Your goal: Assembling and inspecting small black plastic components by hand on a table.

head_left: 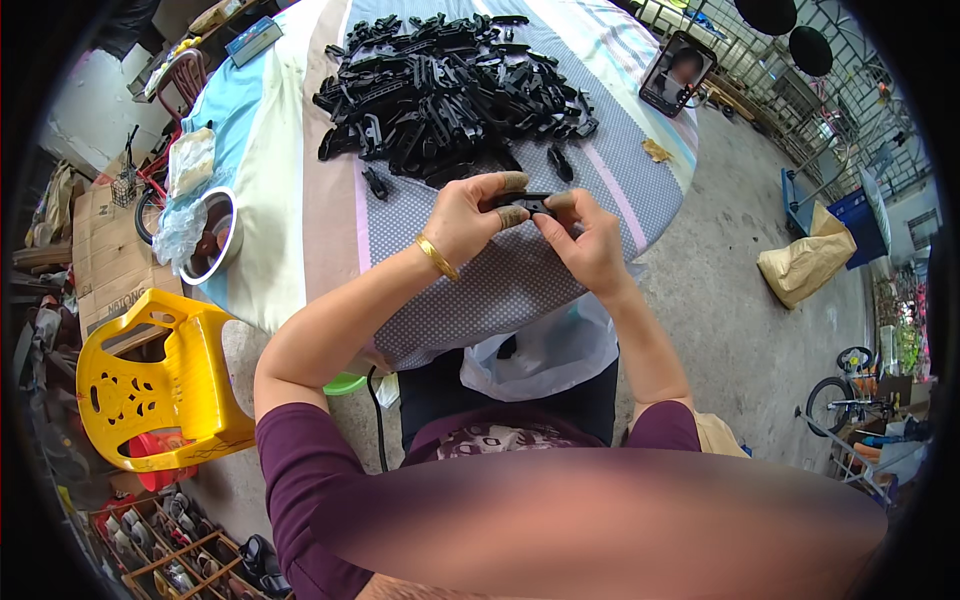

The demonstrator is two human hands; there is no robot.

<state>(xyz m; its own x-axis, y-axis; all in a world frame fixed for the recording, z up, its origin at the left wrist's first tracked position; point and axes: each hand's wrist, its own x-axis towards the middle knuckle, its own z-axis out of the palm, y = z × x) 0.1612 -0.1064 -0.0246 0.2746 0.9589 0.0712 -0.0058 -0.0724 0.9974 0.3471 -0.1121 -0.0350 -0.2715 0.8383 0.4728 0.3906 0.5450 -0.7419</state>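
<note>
Between my two hands, just above the near part of the cloth-covered table, is a small black plastic part [538, 203]. My left hand [474, 214], with a gold bangle at the wrist and dark coverings on some fingertips, grips its left end. The fingers of my right hand [584, 236] pinch the other end. Beyond them lies a big heap of similar black plastic parts [450, 90]. One loose black part [560, 163] rests just past my right hand, and another [375, 183] lies left of the heap's near edge.
A white plastic bag [545, 355] hangs open at my lap. On the table's left edge stands a metal bowl [234, 235] with round things in it; a phone [678, 73] leans at the far right. A yellow plastic chair [170, 385] is at my left, a brown sack [808, 256] on the right-hand floor.
</note>
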